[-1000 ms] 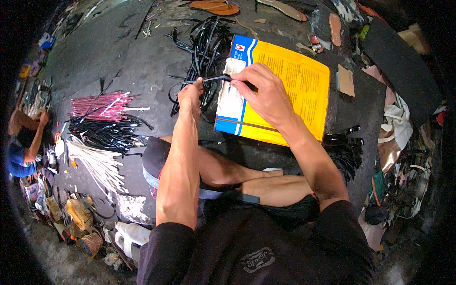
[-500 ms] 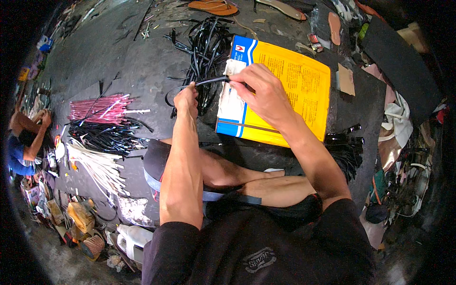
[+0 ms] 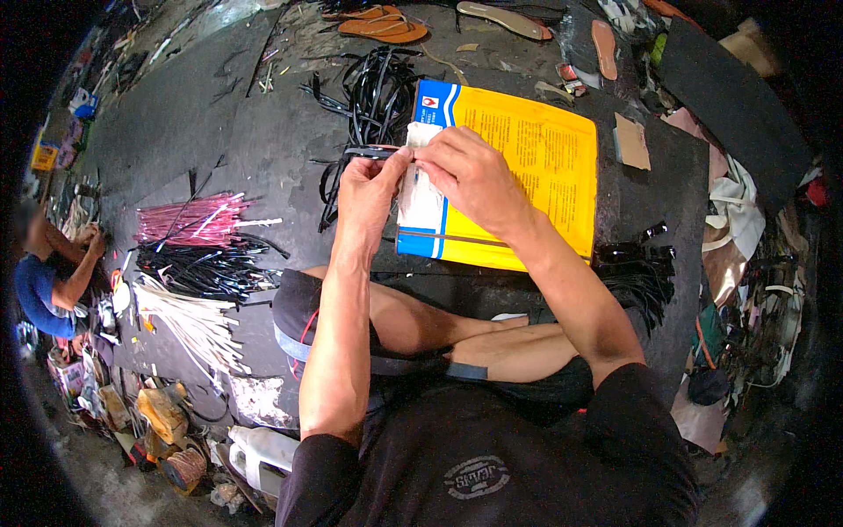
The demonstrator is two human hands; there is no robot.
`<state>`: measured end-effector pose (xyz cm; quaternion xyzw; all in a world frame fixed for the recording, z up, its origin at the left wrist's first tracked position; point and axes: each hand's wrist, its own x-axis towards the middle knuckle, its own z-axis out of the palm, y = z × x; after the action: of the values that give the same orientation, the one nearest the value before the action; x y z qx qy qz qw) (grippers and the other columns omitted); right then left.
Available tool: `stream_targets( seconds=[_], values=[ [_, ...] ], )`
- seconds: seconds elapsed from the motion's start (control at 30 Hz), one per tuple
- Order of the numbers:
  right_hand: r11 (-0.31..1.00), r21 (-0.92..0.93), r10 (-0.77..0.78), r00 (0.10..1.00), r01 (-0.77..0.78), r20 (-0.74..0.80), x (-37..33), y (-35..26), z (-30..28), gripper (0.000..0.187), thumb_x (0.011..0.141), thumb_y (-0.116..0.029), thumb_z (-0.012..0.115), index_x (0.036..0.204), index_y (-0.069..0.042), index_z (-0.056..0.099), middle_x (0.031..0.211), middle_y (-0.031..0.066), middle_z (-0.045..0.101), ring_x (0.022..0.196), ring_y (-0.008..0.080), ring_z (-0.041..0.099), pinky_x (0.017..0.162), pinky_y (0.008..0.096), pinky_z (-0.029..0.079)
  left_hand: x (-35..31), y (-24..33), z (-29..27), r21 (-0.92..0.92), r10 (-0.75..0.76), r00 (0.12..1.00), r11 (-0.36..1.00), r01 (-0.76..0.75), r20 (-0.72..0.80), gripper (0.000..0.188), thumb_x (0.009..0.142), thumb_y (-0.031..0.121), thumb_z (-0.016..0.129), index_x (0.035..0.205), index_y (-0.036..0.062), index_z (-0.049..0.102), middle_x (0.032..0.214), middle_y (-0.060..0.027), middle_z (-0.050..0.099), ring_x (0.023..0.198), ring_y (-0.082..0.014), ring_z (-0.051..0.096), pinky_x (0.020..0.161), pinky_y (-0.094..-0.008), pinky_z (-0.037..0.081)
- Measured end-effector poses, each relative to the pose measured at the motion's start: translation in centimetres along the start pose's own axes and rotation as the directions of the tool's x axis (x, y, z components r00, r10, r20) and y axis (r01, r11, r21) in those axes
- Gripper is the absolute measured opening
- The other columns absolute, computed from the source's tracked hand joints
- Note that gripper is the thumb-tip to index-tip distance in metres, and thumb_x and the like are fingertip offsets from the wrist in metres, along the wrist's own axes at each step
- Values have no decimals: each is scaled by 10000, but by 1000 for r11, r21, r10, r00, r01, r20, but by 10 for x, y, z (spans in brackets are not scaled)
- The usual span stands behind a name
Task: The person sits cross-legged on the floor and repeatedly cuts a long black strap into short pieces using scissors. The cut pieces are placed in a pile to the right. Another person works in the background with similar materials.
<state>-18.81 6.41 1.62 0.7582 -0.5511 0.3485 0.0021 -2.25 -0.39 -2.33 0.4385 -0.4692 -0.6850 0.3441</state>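
Note:
My left hand (image 3: 369,189) pinches a thin black strap (image 3: 373,152), which bends round beside its fingers. Close against it, over the pale patch of a yellow and blue flat tin (image 3: 536,167), my right hand (image 3: 470,171) has thumb and forefinger pressed together at the end of the strap. The fingertips of both hands nearly meet there. A thin brown strip (image 3: 461,237) lies across the tin's near part. Just beyond my left hand lies a tangled heap of shiny black straps (image 3: 378,92).
To the left lie bundles of pink strips (image 3: 189,220), black strips (image 3: 206,268) and white strips (image 3: 198,325). More black strips (image 3: 641,281) lie right of the tin. Orange sandals (image 3: 384,29) and loose soles (image 3: 505,20) are at the far side. Another person (image 3: 53,281) sits at far left.
My left hand has moved right and closer to my right hand. The strap's wide loop has drawn in to a short bend. The whole view has shifted slightly.

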Motion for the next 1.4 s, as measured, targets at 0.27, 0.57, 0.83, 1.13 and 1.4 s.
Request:
stream_targets(
  seconds=[0.27,0.57,0.83,1.13,1.4],
  values=[
    [985,-84,151,988,-148,23,-18,-22,-1,157,935,-48,676,1079,1,712,1006,149,684,943,346,676,834,415,552,-2,6,14,477,297,947,854,-207,-121,335,924,299,752,947,-34,727,852,-128,744,745,-183,670,687,-365,530],
    [949,-101,304,952,-299,39,-16,-33,-1,327,930,-59,639,1250,-3,675,1095,132,615,1038,313,600,905,432,477,1,5,16,590,330,935,784,-195,-130,452,900,362,737,936,-86,706,881,-228,752,810,-292,734,752,-411,555],
    [926,-239,300,954,-293,-9,-30,-52,9,466,959,-193,685,1392,-38,608,1176,134,605,1108,323,572,946,455,435,8,19,-8,-652,-160,974,758,16,-163,224,1076,171,522,1262,52,563,1148,-98,686,1054,-203,657,926,-368,541],
    [887,-2,455,873,-462,-174,-36,-55,7,583,943,-181,735,1466,-36,523,1167,171,641,1100,349,628,973,466,479,56,156,-25,-153,483,767,872,-465,423,314,1049,136,568,1347,75,645,955,-21,694,819,-87,612,789,-224,510],
    [923,69,384,887,-379,-257,-37,-53,5,523,943,-169,720,1415,-21,552,1084,183,625,1009,373,615,880,474,494,-44,27,-94,819,101,931,450,-356,350,271,950,309,659,1022,53,715,958,-207,742,905,-416,725,780,-505,564]
  ],
)
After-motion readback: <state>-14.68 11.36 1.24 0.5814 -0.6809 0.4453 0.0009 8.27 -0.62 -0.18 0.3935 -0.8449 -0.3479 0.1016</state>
